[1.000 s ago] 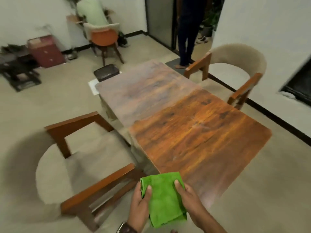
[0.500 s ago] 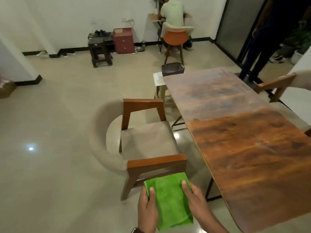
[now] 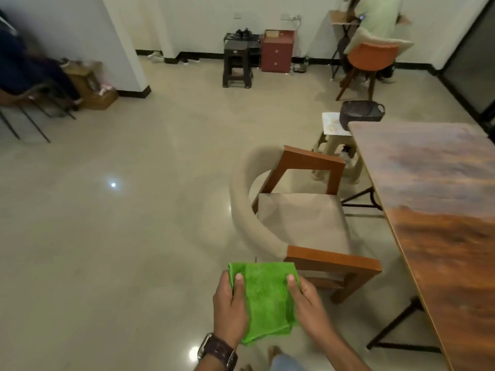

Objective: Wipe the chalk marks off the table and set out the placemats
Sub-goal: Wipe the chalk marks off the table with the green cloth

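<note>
A folded green cloth (image 3: pixel 263 298) is held flat between both hands low in the view, over the floor and to the left of the table. My left hand (image 3: pixel 230 306) grips its left edge with the thumb on top. My right hand (image 3: pixel 308 303) grips its right edge the same way. The long wooden table (image 3: pixel 439 199) runs along the right side; I see no chalk marks on the part in view. No placemats are in view.
An armchair (image 3: pixel 297 220) with wooden arms stands between me and the table. Beyond it a plastic stool (image 3: pixel 337 153) carries a dark basket (image 3: pixel 360 113). A person sits at a desk at the back right, another at the far left. The tiled floor stretches to the left.
My view has swung left, away from the table toward the open floor. Both hands keep the same hold on the green cloth.
</note>
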